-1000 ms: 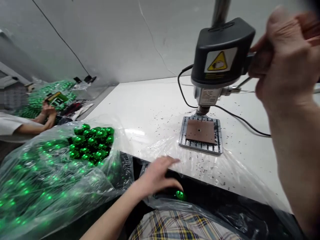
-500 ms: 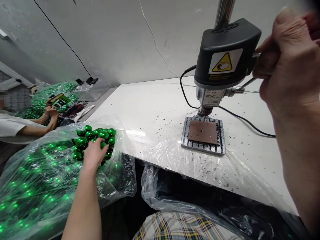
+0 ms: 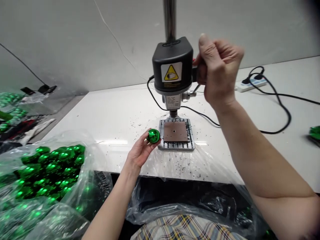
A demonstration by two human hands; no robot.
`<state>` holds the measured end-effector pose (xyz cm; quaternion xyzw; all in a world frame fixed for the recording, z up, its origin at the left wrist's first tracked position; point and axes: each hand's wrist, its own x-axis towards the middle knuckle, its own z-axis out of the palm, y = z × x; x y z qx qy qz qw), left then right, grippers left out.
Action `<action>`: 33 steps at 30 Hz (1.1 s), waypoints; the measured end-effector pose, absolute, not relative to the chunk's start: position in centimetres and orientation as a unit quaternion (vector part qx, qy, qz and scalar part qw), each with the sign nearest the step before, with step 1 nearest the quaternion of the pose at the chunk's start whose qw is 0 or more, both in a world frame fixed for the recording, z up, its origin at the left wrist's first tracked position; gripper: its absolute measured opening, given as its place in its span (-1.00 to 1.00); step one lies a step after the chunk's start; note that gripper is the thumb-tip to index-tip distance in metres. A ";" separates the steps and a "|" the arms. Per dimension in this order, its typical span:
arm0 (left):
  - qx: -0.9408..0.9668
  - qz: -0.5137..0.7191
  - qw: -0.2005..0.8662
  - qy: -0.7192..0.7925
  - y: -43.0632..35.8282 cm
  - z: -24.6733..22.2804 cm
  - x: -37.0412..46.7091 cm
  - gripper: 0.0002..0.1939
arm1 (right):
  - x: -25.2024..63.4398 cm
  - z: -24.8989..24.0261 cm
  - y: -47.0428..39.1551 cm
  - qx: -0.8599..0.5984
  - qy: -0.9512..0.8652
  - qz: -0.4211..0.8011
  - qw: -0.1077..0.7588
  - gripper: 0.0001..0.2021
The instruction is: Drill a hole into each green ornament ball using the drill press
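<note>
Between the fingertips of my left hand [image 3: 141, 151] is a shiny green bauble [image 3: 153, 136], held just left of the drill press base [image 3: 177, 146]. A brown square plate [image 3: 175, 131] with a small hole lies on that slotted metal base. My right hand [image 3: 221, 75] is closed at the right side of the black drill press [image 3: 173, 65], fingers wrapped round its handle, which is mostly hidden by them. The chuck [image 3: 173, 113] hangs above the plate. At the lower left, a clear plastic bag [image 3: 85, 186] holds many more green baubles [image 3: 50, 170].
Dark shavings are scattered on the white table [image 3: 107, 116]. A power strip [image 3: 251, 83] with plugs and a looping black cable [image 3: 287, 116] are at the right. Clear plastic sheeting [image 3: 155, 166] hangs over the front edge. Another green object [image 3: 314, 132] sits at the far right.
My left hand has come out of the bag, carrying a bauble rightward to the drill press base. My right hand stays at the press. The view has swung right.
</note>
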<state>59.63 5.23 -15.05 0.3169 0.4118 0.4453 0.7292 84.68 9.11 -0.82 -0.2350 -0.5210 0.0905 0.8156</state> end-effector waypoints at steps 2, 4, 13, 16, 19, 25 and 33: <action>0.315 0.458 0.718 0.419 5.8 -16.4 61.1 -0.72 | 84.7 -0.8 8.9 -0.252 -0.529 0.081 0.806 -0.45; 0.325 0.469 0.707 0.418 6.6 -17.6 62.3 -0.69 | 84.7 -0.8 8.9 -0.277 -0.542 0.063 0.791 -0.41; 0.515 0.474 0.581 0.414 8.6 -20.6 65.6 -0.36 | 84.9 -1.0 9.3 -0.289 -0.548 0.033 0.784 -0.43; 0.564 0.456 0.543 0.423 8.7 -20.6 66.4 -0.36 | 84.7 -1.0 9.2 -0.317 -0.548 0.023 0.774 -0.50; 0.591 0.447 0.514 0.432 9.0 -20.9 67.0 -0.37 | 84.7 -0.9 9.1 -0.310 -0.549 0.014 0.776 -0.54; 0.626 0.453 0.474 0.422 9.6 -21.5 67.7 -0.39 | 85.1 -1.2 9.6 -0.390 -0.560 -0.020 0.731 -0.48; 0.664 0.433 0.487 0.366 8.9 -21.9 68.7 -0.42 | 84.9 -1.3 9.4 -0.377 -0.545 0.000 0.749 -0.50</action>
